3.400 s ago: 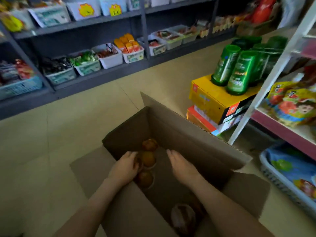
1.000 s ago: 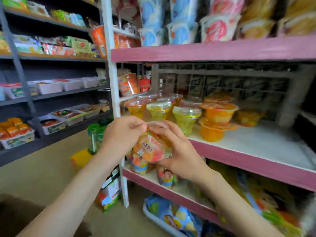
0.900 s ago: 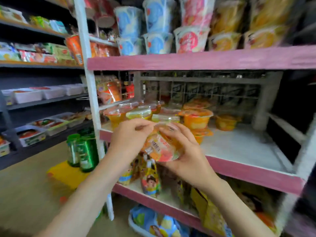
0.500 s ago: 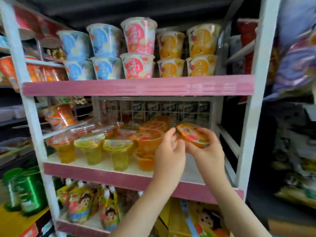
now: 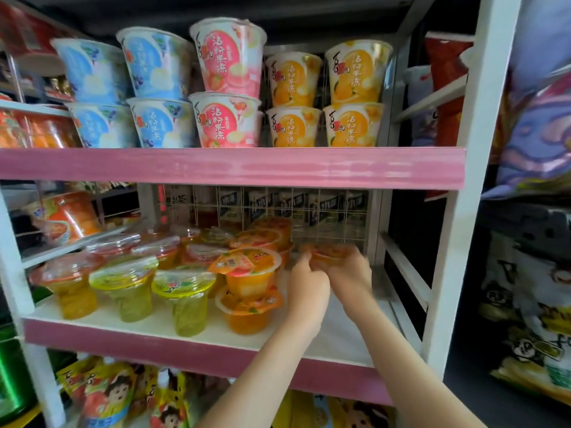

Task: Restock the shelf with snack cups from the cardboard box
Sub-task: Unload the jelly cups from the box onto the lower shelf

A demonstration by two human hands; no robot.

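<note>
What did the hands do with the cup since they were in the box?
The left hand and right hand took a cup from the box and carried it up to the shelf's right side, both holding it. The other cups there stayed put.

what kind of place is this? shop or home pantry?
Most likely a small snack shop. Identical stacked tubs in three colours fill the upper shelf, jelly cups stand in rows on the middle shelf, and snack bags crowd the rack at right. The left hand and right hand hold an orange snack cup there.
</note>
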